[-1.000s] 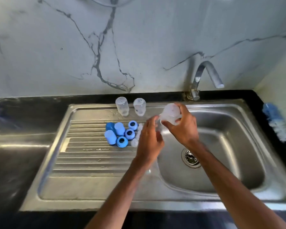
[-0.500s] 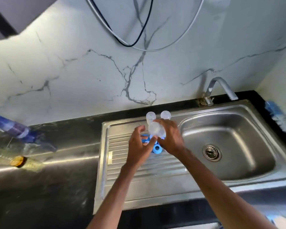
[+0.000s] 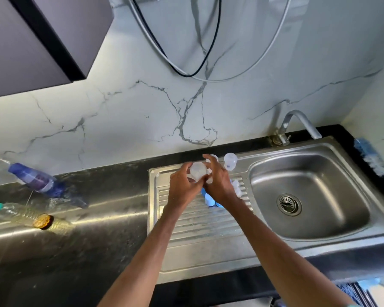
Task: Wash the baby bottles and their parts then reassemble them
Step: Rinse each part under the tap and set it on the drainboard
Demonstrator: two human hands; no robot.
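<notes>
Head view is showing my left hand [image 3: 182, 188] and right hand [image 3: 218, 185] both curling round the clear bottle [image 3: 197, 170], its lower end hiding between my palms. Blue parts [image 3: 209, 199] are peeking out under my right hand, mostly covered and hard to count.

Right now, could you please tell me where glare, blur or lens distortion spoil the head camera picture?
Head view: a bright glare streak crosses the wet counter; the wide-angle lens bows the sink rim; the clear bottle between left hand and right hand looks soft.
</notes>
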